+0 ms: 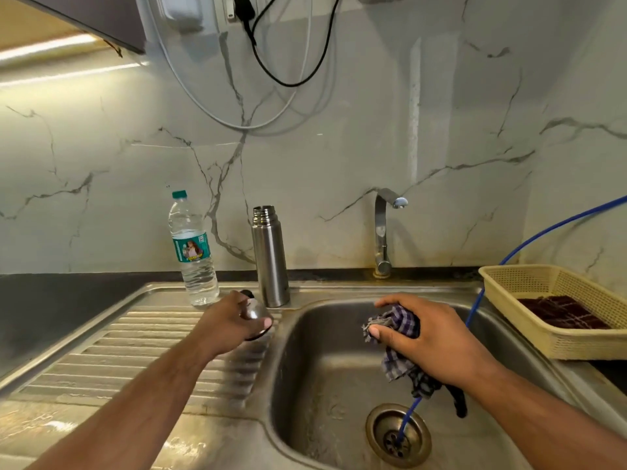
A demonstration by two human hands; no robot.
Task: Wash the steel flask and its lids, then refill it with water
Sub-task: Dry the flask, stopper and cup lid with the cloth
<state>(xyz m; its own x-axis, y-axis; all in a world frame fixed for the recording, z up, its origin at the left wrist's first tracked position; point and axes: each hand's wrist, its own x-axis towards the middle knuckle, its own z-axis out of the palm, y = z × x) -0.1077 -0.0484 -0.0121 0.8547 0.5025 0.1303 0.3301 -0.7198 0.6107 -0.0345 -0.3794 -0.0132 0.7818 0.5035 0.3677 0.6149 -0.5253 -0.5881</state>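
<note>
Steel flask (pixel 270 259) is seen standing uncapped on the back rim of the sink (pixel 325 368), its long axis vertical, with a water bottle (pixel 194 252) at its 9 o'clock. From the left hand (pixel 230 322), the nearer one, it lies at 1 o'clock, just beyond. A domed steel lid (pixel 259 315) is gripped in that hand's curled fingers. A checked cloth (pixel 402 325) is held bunched in the right hand (pixel 431 337), over the basin.
</note>
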